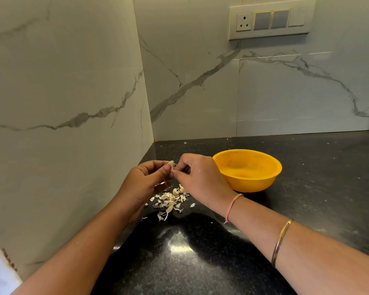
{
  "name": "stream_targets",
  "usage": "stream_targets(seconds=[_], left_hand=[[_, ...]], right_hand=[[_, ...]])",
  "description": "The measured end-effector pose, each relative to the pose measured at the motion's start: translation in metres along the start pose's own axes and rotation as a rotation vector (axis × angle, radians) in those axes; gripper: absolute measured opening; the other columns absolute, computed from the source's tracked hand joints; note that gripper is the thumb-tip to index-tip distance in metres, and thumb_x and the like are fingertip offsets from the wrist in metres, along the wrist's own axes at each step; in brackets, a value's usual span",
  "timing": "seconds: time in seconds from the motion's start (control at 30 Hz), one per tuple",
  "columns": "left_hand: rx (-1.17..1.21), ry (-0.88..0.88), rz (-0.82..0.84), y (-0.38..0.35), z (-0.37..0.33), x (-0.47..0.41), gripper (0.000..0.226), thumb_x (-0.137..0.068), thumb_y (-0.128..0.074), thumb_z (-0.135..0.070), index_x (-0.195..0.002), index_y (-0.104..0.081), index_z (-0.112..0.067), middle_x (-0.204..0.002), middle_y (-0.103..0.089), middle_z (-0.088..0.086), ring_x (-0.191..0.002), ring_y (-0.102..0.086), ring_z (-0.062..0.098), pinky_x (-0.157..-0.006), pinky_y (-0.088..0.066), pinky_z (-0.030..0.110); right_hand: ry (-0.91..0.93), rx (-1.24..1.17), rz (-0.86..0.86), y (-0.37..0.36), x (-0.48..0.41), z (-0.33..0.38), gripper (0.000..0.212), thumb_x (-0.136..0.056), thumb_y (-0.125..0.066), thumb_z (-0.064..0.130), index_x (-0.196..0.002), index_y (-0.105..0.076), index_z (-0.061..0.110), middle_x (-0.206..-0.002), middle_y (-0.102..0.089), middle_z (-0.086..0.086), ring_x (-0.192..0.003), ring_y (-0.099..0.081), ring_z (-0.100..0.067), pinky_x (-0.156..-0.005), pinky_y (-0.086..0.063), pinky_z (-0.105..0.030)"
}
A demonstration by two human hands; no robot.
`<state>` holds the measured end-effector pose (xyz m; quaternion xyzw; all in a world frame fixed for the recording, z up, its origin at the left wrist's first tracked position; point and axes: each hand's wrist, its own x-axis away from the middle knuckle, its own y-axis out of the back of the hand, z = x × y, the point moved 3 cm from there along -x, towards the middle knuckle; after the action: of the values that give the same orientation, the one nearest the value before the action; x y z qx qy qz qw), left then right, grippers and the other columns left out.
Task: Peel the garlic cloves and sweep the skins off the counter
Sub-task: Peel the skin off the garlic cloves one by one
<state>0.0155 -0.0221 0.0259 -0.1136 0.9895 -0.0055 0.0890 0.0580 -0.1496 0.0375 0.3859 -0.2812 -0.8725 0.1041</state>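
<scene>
Head view, single wide-angle camera: looks forward and down over the counter (200, 262) toward the far wall corner (152, 137). Near range; left hand (141, 179) and right hand (200, 179) sit mid-frame.

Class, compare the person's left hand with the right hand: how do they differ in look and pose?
The left hand has a bare wrist; the right hand wears a pink thread band, with a gold bangle further up the arm. The left hand turns its thumb side toward the camera; the right hand shows its back. Both pinch one garlic clove above the skins on the counter.
</scene>
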Motion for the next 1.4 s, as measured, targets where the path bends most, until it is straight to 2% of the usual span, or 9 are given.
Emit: stream_targets(seconds=[0.23,0.37,0.47,0.53,0.67,0.8,0.93,1.17,1.4], left_hand=[[0.066,0.03,0.022,0.0,0.0,-0.001,0.012,-0.082,-0.061,-0.009,-0.091,-0.069,-0.009,-0.076,-0.072,0.003,-0.071,-0.066,0.008,-0.067,-0.054,0.022],[0.258,0.01,-0.11,0.008,-0.001,-0.005,0.019,-0.067,-0.066,-0.008,-0.086,-0.064,-0.005,-0.068,-0.07,0.002,-0.062,-0.066,0.006,-0.058,-0.053,0.015],[0.169,-0.065,-0.155,0.012,-0.001,-0.006,0.018,-0.067,-0.069,-0.009,-0.085,-0.067,-0.007,-0.07,-0.071,0.0,-0.065,-0.066,0.007,-0.058,-0.052,0.015],[0.084,-0.108,-0.159,0.011,0.0,-0.005,0.014,-0.073,-0.07,-0.005,-0.086,-0.07,-0.011,-0.075,-0.071,-0.001,-0.067,-0.065,0.005,-0.061,-0.052,0.015],[-0.058,-0.177,-0.167,0.012,0.0,-0.007,0.021,-0.075,-0.07,-0.002,-0.086,-0.072,-0.019,-0.08,-0.073,-0.006,-0.074,-0.067,0.001,-0.066,-0.051,0.012],[-0.203,-0.229,-0.193,0.01,-0.002,-0.005,0.024,-0.073,-0.074,-0.001,-0.086,-0.071,-0.021,-0.082,-0.072,-0.007,-0.074,-0.067,-0.002,-0.064,-0.049,0.007],[-0.323,-0.266,-0.223,0.011,-0.004,-0.004,0.027,-0.07,-0.078,-0.004,-0.08,-0.069,-0.027,-0.081,-0.071,-0.008,-0.075,-0.067,0.002,-0.063,-0.049,0.008],[-0.492,-0.384,-0.206,0.009,-0.005,-0.004,0.031,-0.071,-0.077,-0.001,-0.077,-0.07,-0.031,-0.088,-0.068,-0.007,-0.078,-0.066,0.0,-0.073,-0.053,0.012],[-0.548,-0.444,-0.209,0.007,-0.006,-0.003,0.027,-0.07,-0.077,-0.002,-0.089,-0.074,-0.02,-0.084,-0.066,-0.008,-0.076,-0.062,-0.006,-0.07,-0.05,0.008]], right_hand=[[0.036,0.058,0.056,-0.001,0.002,0.004,0.015,-0.086,-0.066,0.017,-0.072,-0.061,0.013,-0.069,-0.055,0.005,-0.059,-0.044,0.0,-0.051,-0.027,-0.012],[-0.05,0.031,-0.002,0.0,-0.001,0.002,0.023,-0.086,-0.066,0.024,-0.069,-0.059,0.01,-0.065,-0.055,0.003,-0.054,-0.044,-0.004,-0.047,-0.028,-0.014],[-0.075,0.03,-0.006,0.005,-0.003,0.0,0.019,-0.087,-0.065,0.026,-0.074,-0.062,0.012,-0.066,-0.057,0.003,-0.055,-0.045,-0.003,-0.048,-0.029,-0.011],[-0.039,0.062,0.073,0.002,-0.001,0.0,0.015,-0.091,-0.06,0.023,-0.088,-0.069,0.011,-0.08,-0.062,0.0,-0.062,-0.048,-0.001,-0.054,-0.031,-0.009],[-0.021,0.174,0.163,-0.006,0.001,0.0,0.025,-0.095,-0.049,0.015,-0.113,-0.067,0.011,-0.122,-0.056,-0.004,-0.103,-0.055,-0.013,-0.082,-0.043,-0.02],[-0.05,0.094,0.048,0.002,0.0,0.0,0.012,-0.09,-0.061,0.022,-0.09,-0.069,0.012,-0.077,-0.062,0.003,-0.061,-0.048,-0.002,-0.054,-0.033,-0.012],[-0.11,-0.072,0.041,0.002,-0.003,-0.002,0.006,-0.085,-0.063,0.014,-0.085,-0.069,0.013,-0.081,-0.059,0.004,-0.075,-0.056,-0.008,-0.067,-0.049,-0.019],[-0.343,-0.484,0.123,0.001,0.001,-0.001,0.012,-0.087,-0.061,0.011,-0.079,-0.069,0.011,-0.07,-0.065,-0.005,-0.059,-0.062,-0.011,-0.071,-0.055,-0.035],[-0.379,-0.594,0.139,-0.001,0.001,-0.004,0.01,-0.087,-0.06,0.004,-0.081,-0.068,0.002,-0.071,-0.064,-0.008,-0.059,-0.061,-0.013,-0.061,-0.053,-0.023]])
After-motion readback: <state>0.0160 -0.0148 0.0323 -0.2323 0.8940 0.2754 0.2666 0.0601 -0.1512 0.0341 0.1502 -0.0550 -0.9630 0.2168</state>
